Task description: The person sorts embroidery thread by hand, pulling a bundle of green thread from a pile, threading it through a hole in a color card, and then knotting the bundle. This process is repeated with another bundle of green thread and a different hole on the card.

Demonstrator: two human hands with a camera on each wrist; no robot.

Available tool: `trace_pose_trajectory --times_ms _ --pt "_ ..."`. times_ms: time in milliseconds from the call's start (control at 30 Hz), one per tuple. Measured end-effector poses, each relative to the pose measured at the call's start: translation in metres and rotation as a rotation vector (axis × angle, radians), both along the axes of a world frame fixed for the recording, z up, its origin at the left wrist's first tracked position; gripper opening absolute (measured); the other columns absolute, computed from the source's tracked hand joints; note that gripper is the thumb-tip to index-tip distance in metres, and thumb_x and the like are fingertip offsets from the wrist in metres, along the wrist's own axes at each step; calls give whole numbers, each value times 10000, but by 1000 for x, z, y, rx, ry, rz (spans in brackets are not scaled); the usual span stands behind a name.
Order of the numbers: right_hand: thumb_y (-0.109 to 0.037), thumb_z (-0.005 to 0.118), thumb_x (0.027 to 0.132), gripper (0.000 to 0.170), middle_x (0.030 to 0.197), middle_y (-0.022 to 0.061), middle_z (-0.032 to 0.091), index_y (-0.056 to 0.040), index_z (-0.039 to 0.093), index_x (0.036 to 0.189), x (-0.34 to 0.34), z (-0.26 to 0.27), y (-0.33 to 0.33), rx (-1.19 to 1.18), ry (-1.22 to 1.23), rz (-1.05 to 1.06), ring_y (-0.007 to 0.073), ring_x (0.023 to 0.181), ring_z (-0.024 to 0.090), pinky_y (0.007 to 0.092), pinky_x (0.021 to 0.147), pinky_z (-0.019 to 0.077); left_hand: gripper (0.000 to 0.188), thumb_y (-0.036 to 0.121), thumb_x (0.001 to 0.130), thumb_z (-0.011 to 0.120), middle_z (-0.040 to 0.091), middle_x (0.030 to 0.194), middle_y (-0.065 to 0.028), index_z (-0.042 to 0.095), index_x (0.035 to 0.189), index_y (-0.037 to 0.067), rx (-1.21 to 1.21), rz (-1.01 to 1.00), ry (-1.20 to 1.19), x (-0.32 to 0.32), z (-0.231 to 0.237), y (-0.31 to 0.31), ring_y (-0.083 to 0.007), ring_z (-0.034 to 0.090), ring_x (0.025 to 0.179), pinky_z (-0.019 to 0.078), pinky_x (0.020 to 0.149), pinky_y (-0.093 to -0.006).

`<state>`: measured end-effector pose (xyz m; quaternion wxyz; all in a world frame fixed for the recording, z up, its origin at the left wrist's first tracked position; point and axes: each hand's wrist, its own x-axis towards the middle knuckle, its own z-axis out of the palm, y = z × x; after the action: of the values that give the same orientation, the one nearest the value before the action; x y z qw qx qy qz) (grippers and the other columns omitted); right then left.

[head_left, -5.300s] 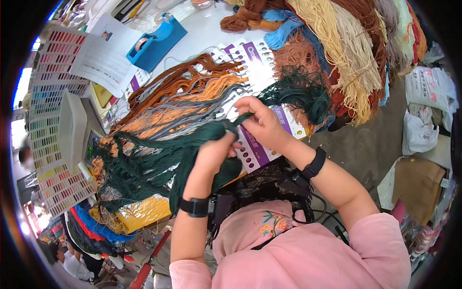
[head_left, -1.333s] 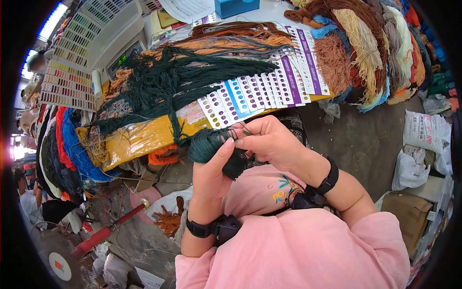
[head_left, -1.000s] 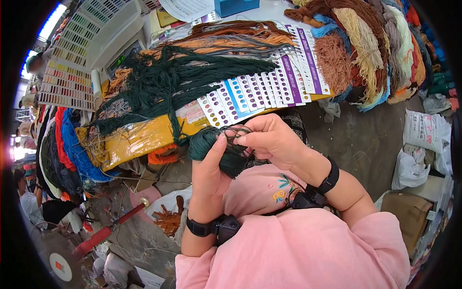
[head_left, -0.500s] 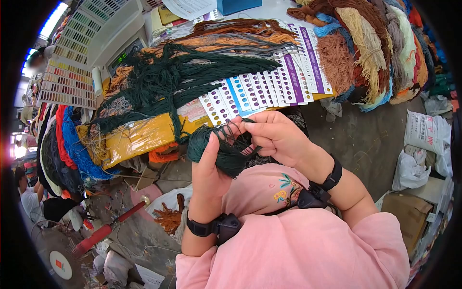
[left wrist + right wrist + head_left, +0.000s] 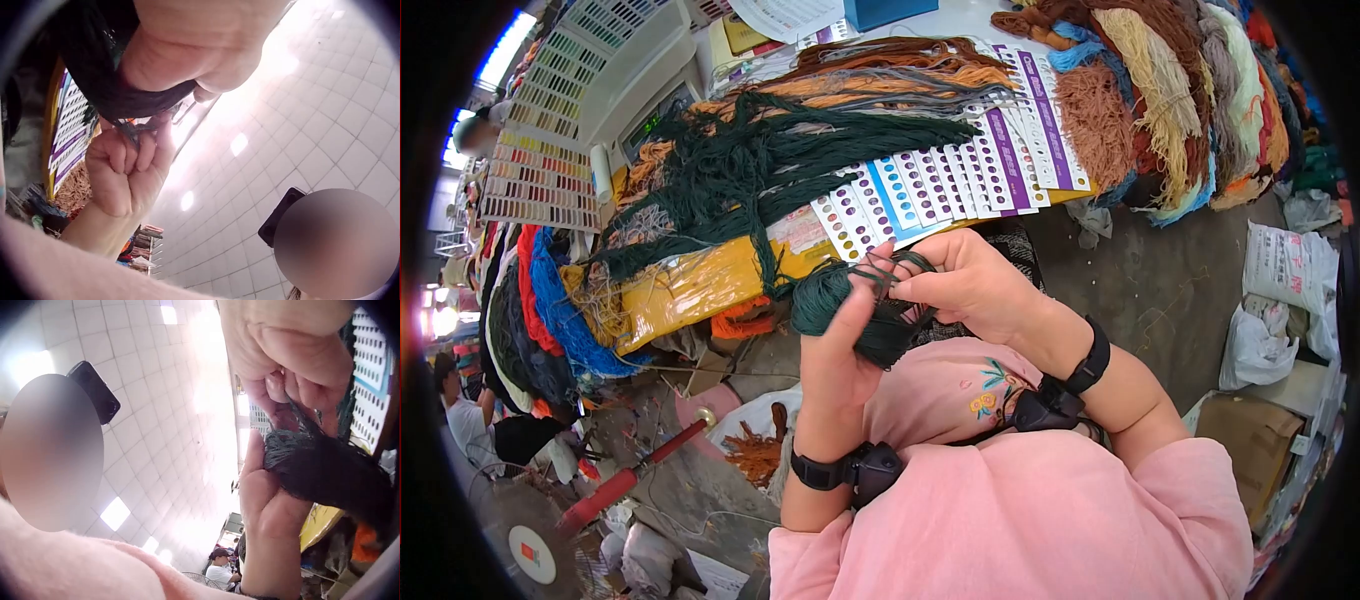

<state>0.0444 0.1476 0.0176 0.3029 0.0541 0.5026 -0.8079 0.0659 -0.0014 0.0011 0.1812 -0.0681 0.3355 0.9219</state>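
Observation:
A dark green yarn bundle (image 5: 825, 300) is in my left hand (image 5: 837, 350), which grips it with the thumb along its near side. My right hand (image 5: 975, 285) pinches a few green strands at the bundle's right end, thumb against forefinger. In the right wrist view the bundle (image 5: 325, 469) lies across the left palm, and the right hand (image 5: 300, 356) holds strands drawn up from it. The left wrist view shows the right hand (image 5: 128, 162) with curled fingers close under the yarn. More loose dark green yarn (image 5: 760, 150) is spread over the table, behind the hands.
Punched colour cards (image 5: 940, 185) fan out on the table beside orange and brown yarn (image 5: 880, 65). A yellow plastic-covered edge (image 5: 690, 290) runs along the table front. Thick hanks (image 5: 1150, 75) hang at the right. A fan (image 5: 530, 550) stands on the floor at lower left.
Earlier both hands worked over the table on a long green hank; now they hold a compact bundle before the body. Over the last half second the right hand moved slightly down towards the bundle.

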Motion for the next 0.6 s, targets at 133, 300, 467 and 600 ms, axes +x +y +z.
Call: trace_pose_trajectory --times_ms 133,300,467,600 --pt "-60 570 733 95 697 -21 549 -25 590 819 1 -10 4 -210 14 -8 1 498 402 134 404 262 178 -2 769 515 539 1018 -145 554 942 -16 -121 78 51 1 -6 0 -189 541 884 472 739 -319" --pt "-51 533 769 125 724 -11 552 -26 560 888 0 -17 8 -438 -99 26 -1 469 350 128 402 245 278 187 847 431 486 1099 -136 516 988 -38 -68 7 29 4 -6 -6 -201 460 1014 393 860 -389" --pt "-60 546 742 66 649 -24 529 -19 584 777 1 6 1 -169 -79 -14 -6 472 338 130 397 228 542 391 889 226 396 1216 -141 461 1085 -56 37 -21 4 4 3 -1 -212 387 1100 377 868 -398" --pt "-63 570 700 53 593 -13 527 -18 596 691 3 -4 -4 124 74 42 6 489 391 149 394 245 504 358 892 255 359 1245 -165 427 1131 -51 23 -86 11 3 -2 -3 -248 423 1079 353 908 -387"
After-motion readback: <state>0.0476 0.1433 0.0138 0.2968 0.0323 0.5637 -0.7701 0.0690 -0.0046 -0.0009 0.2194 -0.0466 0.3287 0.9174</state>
